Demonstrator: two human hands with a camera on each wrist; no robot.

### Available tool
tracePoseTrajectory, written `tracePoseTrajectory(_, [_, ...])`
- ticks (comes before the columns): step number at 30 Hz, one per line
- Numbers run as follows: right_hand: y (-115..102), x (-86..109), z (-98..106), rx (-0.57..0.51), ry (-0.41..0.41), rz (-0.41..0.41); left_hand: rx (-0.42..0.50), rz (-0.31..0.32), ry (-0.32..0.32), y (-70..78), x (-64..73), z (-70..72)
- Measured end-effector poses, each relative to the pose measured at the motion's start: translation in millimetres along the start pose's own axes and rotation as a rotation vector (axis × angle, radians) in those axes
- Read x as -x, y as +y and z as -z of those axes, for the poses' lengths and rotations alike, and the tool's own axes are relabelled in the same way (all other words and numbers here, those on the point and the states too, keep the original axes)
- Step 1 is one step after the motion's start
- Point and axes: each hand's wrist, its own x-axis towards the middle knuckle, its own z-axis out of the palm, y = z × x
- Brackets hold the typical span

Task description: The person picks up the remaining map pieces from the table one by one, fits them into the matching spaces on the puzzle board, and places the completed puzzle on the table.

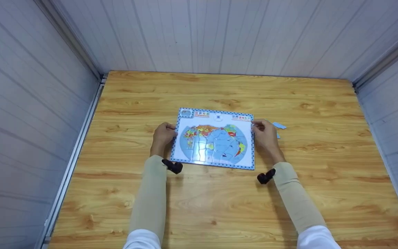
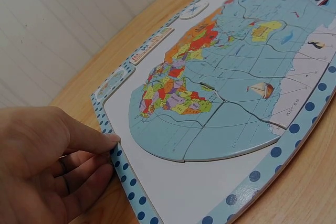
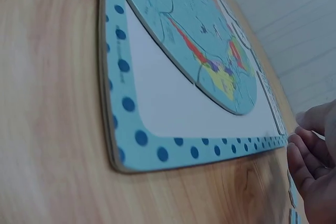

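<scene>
A world map jigsaw puzzle (image 1: 216, 166) with a blue dotted border lies between the two hands, its curved map pieces fitted together on a white board. At its left edge the left hand (image 1: 163, 137) pinches the border; in the left wrist view the thumb of that left hand (image 2: 50, 163) lies on top, with the other fingers curled below the rim. The right hand (image 1: 265, 136) is at the upper right edge of the puzzle. In the right wrist view the curled fingers of that right hand (image 3: 315, 156) are at the rim, partly cut off by the frame.
Small light-blue pieces (image 1: 279, 125) lie on the wood-grain table (image 1: 212, 211) just beyond the right hand. Pale panel walls (image 1: 199, 38) stand behind the table and at both sides. A dark wrist camera (image 1: 173, 166) sits at the left cuff, another (image 1: 266, 176) at the right.
</scene>
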Motion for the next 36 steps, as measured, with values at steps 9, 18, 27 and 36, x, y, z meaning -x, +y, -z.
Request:
tracePoseTrajectory(9, [12.5,-3.3,14.0,-0.009,0.074,-0.012,-0.005,-0.001,0.001,-1.1,-1.1,-0.8])
tracePoseTrajectory(18, [23.3,-6.2,31.4,-0.017,0.129,-0.028,-0.01,-0.004,-0.002,0.1,-0.2,-0.8])
tracePoseTrajectory(27, [36.1,-11.8,47.3,-0.029,0.216,0.009,-0.012,0.023,-0.012,-0.4,-2.4,-0.2])
tracePoseTrajectory(36, [47.0,-11.4,58.3,-0.023,0.257,-0.04,0.015,0.058,-0.031,0.6,-2.6,0.4])
